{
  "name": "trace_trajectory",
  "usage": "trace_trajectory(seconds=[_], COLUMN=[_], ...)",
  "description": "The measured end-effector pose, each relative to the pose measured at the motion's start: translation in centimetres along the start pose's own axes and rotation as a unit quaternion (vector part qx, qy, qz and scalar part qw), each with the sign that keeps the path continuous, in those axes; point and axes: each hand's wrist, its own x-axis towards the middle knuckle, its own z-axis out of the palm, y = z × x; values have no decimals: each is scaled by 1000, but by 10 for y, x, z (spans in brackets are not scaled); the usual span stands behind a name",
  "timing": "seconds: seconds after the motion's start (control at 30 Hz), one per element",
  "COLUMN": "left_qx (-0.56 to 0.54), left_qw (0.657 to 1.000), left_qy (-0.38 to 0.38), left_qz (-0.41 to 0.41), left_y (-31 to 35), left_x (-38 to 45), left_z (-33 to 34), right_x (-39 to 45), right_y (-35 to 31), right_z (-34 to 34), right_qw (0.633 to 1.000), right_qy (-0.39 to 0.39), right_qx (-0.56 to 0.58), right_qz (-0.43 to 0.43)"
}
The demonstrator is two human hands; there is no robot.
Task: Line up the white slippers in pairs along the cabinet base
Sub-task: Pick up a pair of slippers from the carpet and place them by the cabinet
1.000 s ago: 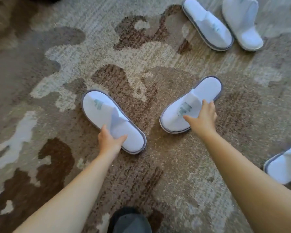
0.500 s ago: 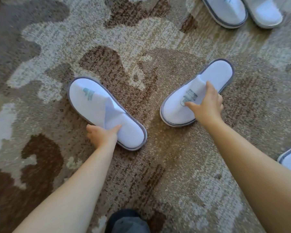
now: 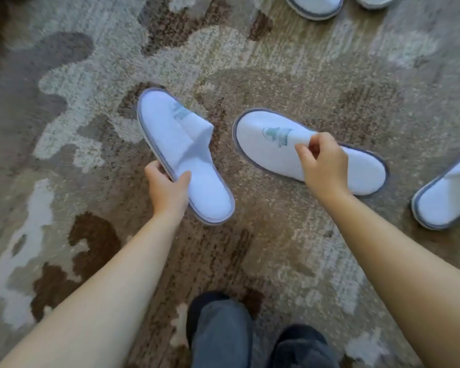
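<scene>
Slippers (image 3: pixel 186 160) on patterned carpet (image 3: pixel 303 75)

The carpet (image 3: pixel 316 75) is mottled in irregular blotches of tan, pale cream, grey-brown and dark brown, with no repeating motif. At its middle, the left slipper (image 3: pixel 170 144) is white with a grey-blue edge band and a teal printed mark (too blurred to read). Right of it, the right slipper (image 3: pixel 271 144) shows the same white, grey-blue rim and teal print. Further right, a third slipper (image 3: pixel 446 205) is white with a blue-grey rim. Below the left slipper are grey-blue trouser legs (image 3: pixel 221 333) over dark shoes (image 3: pixel 300 334).
</scene>
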Motion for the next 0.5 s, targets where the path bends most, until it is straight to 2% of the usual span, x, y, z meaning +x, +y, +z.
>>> trace_trajectory(seconds=[0.13,0.3,0.5], left_qx=[11,8,54], left_qw=[999,992,963], left_qy=[-34,-74,-172], left_qz=[38,101,199], left_y=[79,222,374], left_x=[-65,-163,-281], left_z=[-43,-111,-175], right_x=[-44,-98,-178], right_y=[-57,-163,-258], right_z=[-82,-231,-400], right_qw=[999,992,973], right_qy=[22,58,139], right_qx=[37,89,143], right_qz=[17,68,118])
